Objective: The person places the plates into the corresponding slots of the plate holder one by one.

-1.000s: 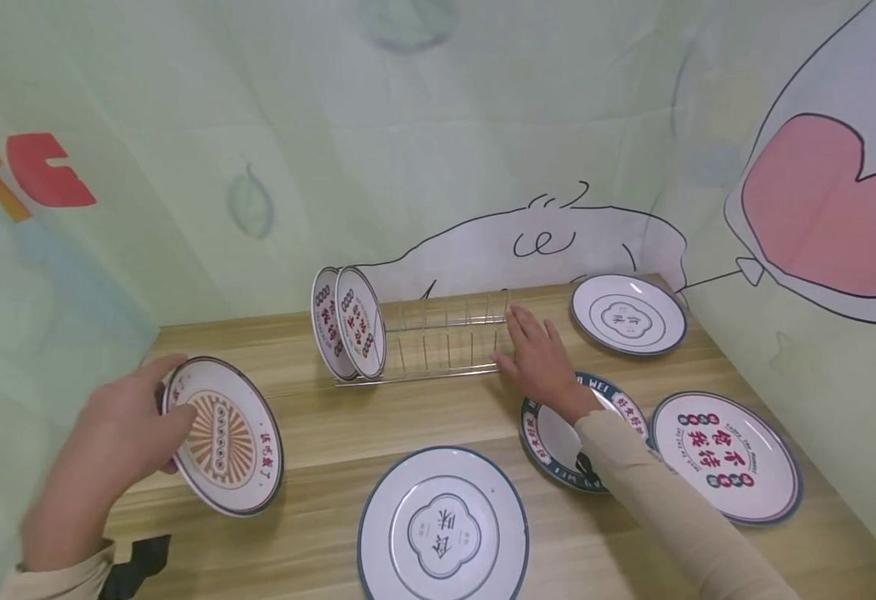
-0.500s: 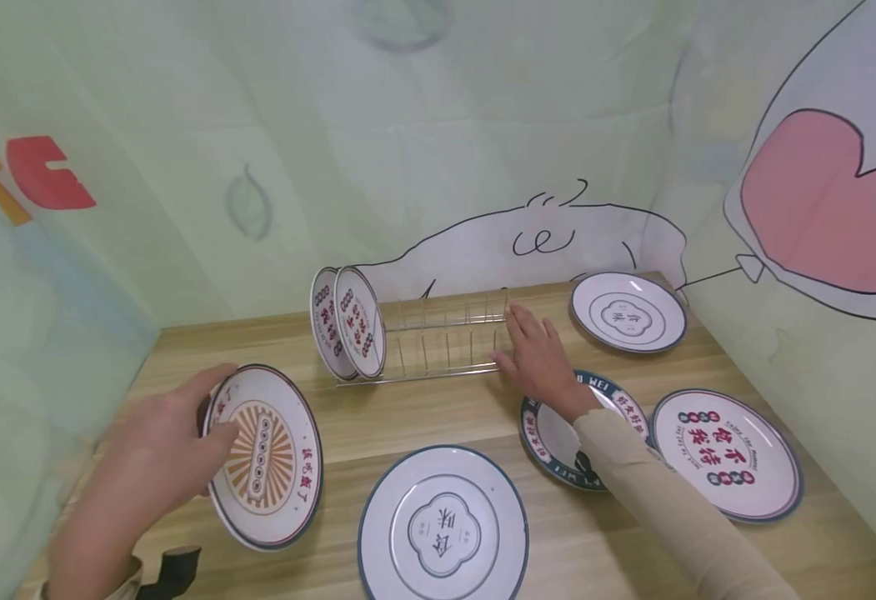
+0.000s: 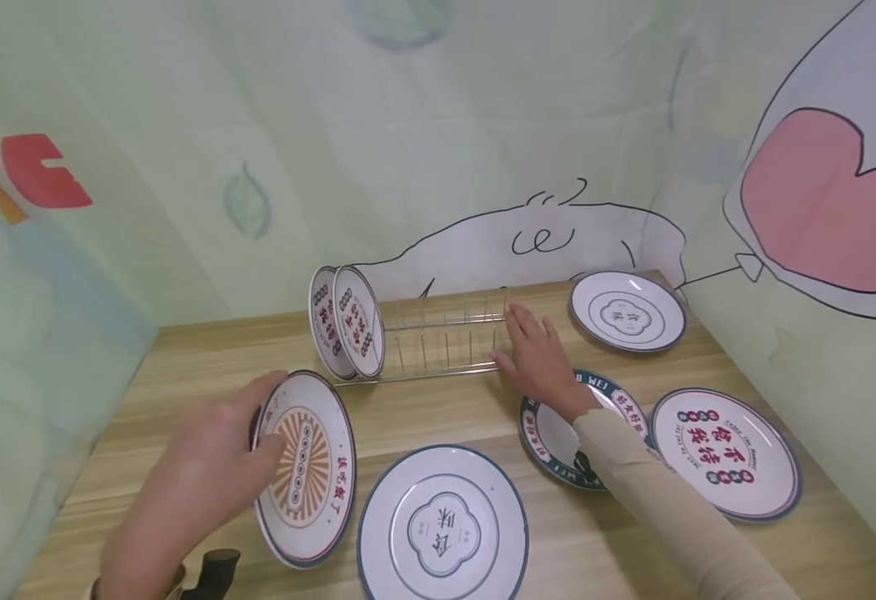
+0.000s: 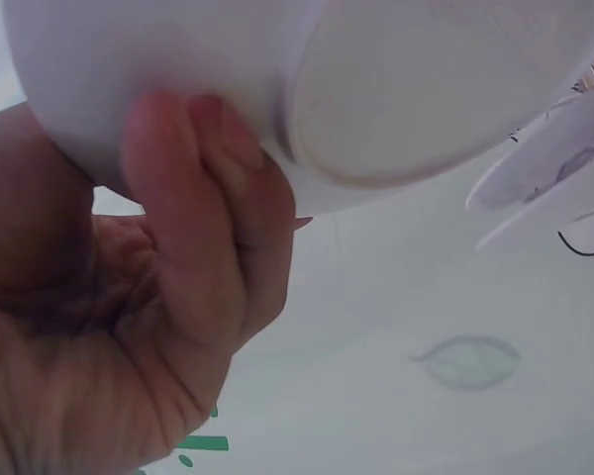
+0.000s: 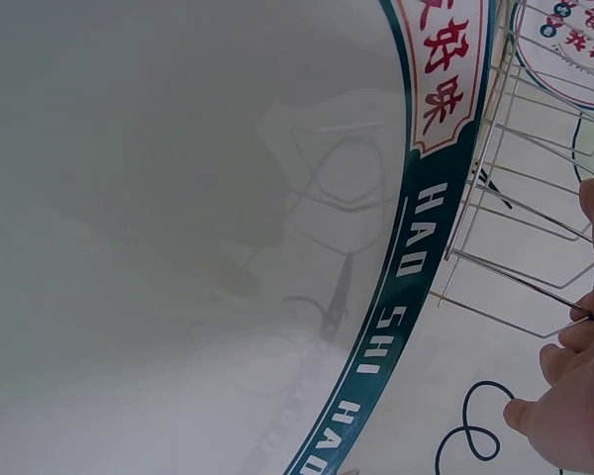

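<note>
My left hand (image 3: 212,458) grips a plate (image 3: 306,475) by its left edge, thumb on the printed face. An orange sunburst and red characters decorate the white plate, which tilts steeply just left of the front plate. From the left wrist view, fingers curl against the pale underside of that plate (image 4: 416,89). At the back, my right hand (image 3: 543,362) holds the right end of a wire dish rack (image 3: 438,374), thumb at the front and fingers further back. Two plates with red characters, one of them the nearer plate (image 3: 359,321), stand upright in the rack's left end.
A blue-rimmed plate (image 3: 445,533) lies flat at the front middle. Under my right forearm lies a teal-banded plate (image 3: 621,400), beside a red-lettered plate (image 3: 730,454). Another plate (image 3: 628,312) sits at the back right corner. Printed cloth walls (image 3: 438,150) enclose the table.
My left hand has carried the sunburst plate rightward and slightly toward me, turning it more edge-on. My right hand stays at the rack's right end.
</note>
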Demonstrator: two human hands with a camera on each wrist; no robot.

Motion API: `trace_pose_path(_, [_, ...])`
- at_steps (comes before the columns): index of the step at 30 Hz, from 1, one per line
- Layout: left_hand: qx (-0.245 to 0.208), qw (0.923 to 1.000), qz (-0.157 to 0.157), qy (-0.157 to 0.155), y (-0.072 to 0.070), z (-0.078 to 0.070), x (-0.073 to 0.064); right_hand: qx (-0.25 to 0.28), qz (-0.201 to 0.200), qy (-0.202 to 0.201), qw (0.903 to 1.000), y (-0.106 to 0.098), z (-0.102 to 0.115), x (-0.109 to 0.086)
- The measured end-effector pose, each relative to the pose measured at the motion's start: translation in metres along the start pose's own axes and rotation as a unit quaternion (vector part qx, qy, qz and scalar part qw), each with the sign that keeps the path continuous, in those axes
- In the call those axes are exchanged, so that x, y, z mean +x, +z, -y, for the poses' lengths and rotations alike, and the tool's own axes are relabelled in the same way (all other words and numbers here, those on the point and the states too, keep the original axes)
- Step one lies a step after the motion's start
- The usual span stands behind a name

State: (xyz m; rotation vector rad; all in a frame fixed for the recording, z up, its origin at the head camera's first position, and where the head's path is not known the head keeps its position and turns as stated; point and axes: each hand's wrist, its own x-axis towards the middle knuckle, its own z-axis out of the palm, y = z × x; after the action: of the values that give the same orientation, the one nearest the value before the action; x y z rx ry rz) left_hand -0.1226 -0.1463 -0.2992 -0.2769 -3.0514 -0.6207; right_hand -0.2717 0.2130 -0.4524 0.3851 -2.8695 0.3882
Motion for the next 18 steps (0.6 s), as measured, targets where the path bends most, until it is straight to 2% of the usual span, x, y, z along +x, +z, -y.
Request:
trace_pose_path(9, [-0.026,0.9993,0.017,0.018,0.011,-0.025,0.007,0.009,-0.005,-0.003,0.9999,-0.001,0.001,-0.002])
trace_pose_path(18, [-0.04,0.9981,0.01,0.045,0.018,-0.046,0.019,0.01,0.004,-0.001,0.9999,-0.003,0.001,-0.001])
